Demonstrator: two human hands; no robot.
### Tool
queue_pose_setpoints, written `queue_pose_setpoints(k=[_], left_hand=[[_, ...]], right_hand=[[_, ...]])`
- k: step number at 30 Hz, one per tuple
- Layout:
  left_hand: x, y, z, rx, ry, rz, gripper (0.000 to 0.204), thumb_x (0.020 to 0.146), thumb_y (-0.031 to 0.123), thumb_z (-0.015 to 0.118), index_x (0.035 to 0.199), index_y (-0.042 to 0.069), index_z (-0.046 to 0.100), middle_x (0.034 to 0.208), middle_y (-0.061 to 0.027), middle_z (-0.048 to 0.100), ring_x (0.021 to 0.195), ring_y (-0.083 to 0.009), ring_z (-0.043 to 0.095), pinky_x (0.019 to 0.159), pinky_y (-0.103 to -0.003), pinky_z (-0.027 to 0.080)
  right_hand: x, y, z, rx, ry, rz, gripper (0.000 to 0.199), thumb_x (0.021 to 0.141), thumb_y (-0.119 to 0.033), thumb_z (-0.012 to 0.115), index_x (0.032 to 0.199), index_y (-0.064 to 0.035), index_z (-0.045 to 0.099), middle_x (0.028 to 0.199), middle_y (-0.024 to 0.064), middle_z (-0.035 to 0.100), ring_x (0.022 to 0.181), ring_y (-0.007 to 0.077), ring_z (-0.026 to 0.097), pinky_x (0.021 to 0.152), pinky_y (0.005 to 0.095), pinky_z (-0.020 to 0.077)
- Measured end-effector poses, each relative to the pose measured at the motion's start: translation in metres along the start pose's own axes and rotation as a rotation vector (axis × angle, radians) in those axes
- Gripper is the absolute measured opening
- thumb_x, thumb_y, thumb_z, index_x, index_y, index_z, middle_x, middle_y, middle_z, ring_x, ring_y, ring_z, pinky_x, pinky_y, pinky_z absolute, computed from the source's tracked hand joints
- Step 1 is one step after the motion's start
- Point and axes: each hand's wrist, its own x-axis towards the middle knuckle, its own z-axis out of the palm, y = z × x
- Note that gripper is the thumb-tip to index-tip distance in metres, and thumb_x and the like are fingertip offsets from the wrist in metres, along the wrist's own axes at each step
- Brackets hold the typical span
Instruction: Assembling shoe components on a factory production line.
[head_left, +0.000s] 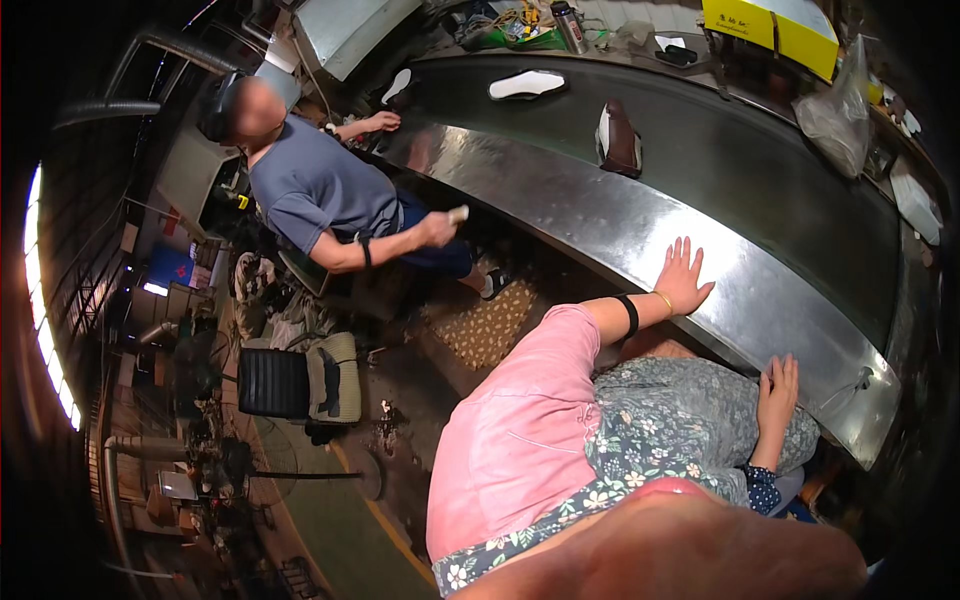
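My left hand (682,277) lies flat on the shiny metal ledge (600,208) beside a dark conveyor belt, its fingers spread and nothing in it. Nearer to me, my right hand (777,400) rests by the ledge's edge over my flowered apron, fingers stretched out and holding nothing. On the belt (720,190) a dark brown shoe piece (624,145) with a white side stands ahead and left of my left hand. Farther along lie a white-topped shoe sole (526,85) and a smaller dark shoe piece with a white sole (398,86).
A co-worker (330,190) in a blue-grey shirt sits at left along the ledge, holding a small pale thing. Beyond the belt are a yellow box (770,32), a plastic bag (838,115) and a flask (569,26). An empty padded chair (300,380) stands behind at left.
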Motion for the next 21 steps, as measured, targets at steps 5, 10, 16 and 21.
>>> queue_pose_setpoints(k=[5, 10, 16, 21], left_hand=[[-0.004, 0.004, 0.003, 0.0, 0.025, -0.011, 0.078, 0.094, 0.052, 0.041, 0.146, -0.005, 0.03, 0.151, -0.0364, 0.017, 0.143, -0.0496, 0.01, 0.117, -0.054, 0.008], [-0.005, -0.001, -0.004, 0.015, 0.02, -0.003, 0.078, 0.094, 0.052, 0.041, 0.146, -0.005, 0.029, 0.151, -0.0362, 0.017, 0.143, -0.0495, 0.01, 0.117, -0.054, 0.008], [-0.005, 0.001, -0.006, 0.019, 0.01, -0.007, 0.078, 0.094, 0.052, 0.04, 0.146, -0.005, 0.028, 0.151, -0.0358, 0.016, 0.143, -0.049, 0.01, 0.117, -0.054, 0.008], [-0.001, 0.001, 0.004, 0.028, 0.001, 0.028, 0.078, 0.094, 0.052, 0.041, 0.146, -0.005, 0.029, 0.151, -0.0358, 0.018, 0.142, -0.0492, 0.011, 0.117, -0.054, 0.008]], right_hand=[[-0.007, 0.001, -0.005, 0.043, 0.017, -0.001, 0.041, 0.089, -0.016, 0.06, 0.128, -0.0058, 0.059, 0.146, 0.0166, 0.043, 0.138, 0.0354, 0.035, 0.112, 0.0435, 0.0293], [-0.01, -0.01, -0.006, 0.061, 0.02, 0.023, 0.04, 0.089, -0.015, 0.06, 0.127, -0.0058, 0.06, 0.146, 0.0161, 0.044, 0.137, 0.0354, 0.036, 0.111, 0.0431, 0.0301], [-0.01, -0.013, -0.008, 0.07, 0.024, 0.043, 0.038, 0.088, -0.014, 0.06, 0.125, -0.0055, 0.061, 0.145, 0.0156, 0.044, 0.137, 0.0351, 0.037, 0.111, 0.0428, 0.0308], [-0.012, -0.009, -0.007, 0.056, -0.009, 0.096, 0.038, 0.088, -0.014, 0.06, 0.125, -0.0047, 0.061, 0.145, 0.0159, 0.045, 0.137, 0.0352, 0.037, 0.111, 0.0427, 0.0307]])
